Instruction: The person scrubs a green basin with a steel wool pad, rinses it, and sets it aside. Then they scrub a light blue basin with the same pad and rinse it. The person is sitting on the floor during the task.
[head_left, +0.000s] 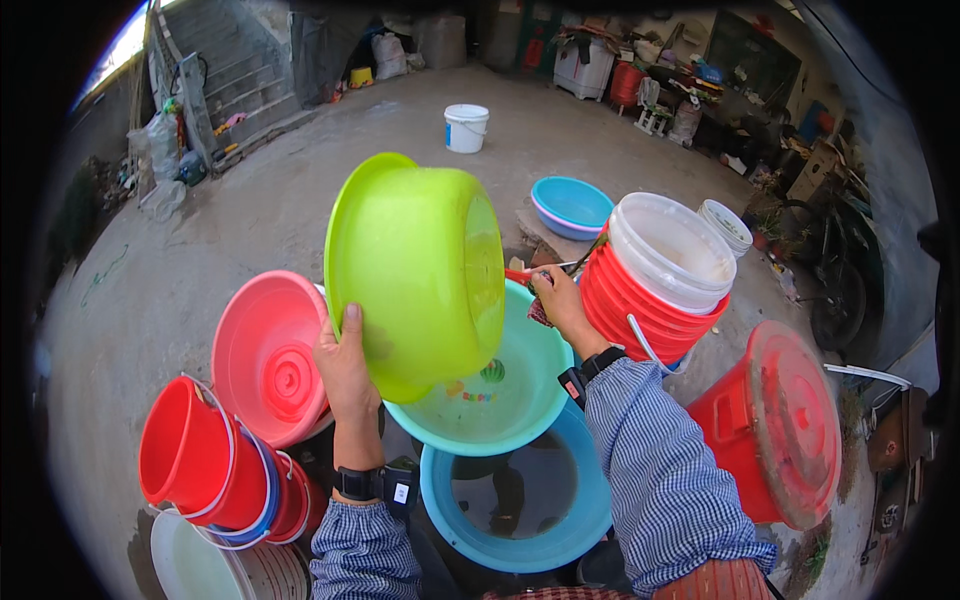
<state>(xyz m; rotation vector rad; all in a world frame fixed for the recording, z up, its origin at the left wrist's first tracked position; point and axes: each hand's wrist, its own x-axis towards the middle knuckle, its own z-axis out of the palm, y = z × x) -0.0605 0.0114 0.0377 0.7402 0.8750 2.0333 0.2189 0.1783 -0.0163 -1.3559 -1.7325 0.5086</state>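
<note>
My left hand (349, 367) grips the rim of a lime-green plastic basin (420, 277), which is tipped on its side with its underside turned to the right. My right hand (555, 300) is closed on a dark, patterned cloth (538, 309), just right of the basin's base; a red thing beside the fingers is partly hidden. Below the green basin sits a mint-green basin (525, 405) with a printed pattern inside. Under that, nearer to me, a blue basin (442, 517) holds dark water.
A pink basin (247, 352) and stacked red buckets (169, 442) stand left. Stacked red and white buckets (645, 300) and a lidded red bin (720, 412) stand right. Farther off are blue basins (574, 199) and a white bucket (466, 131).
</note>
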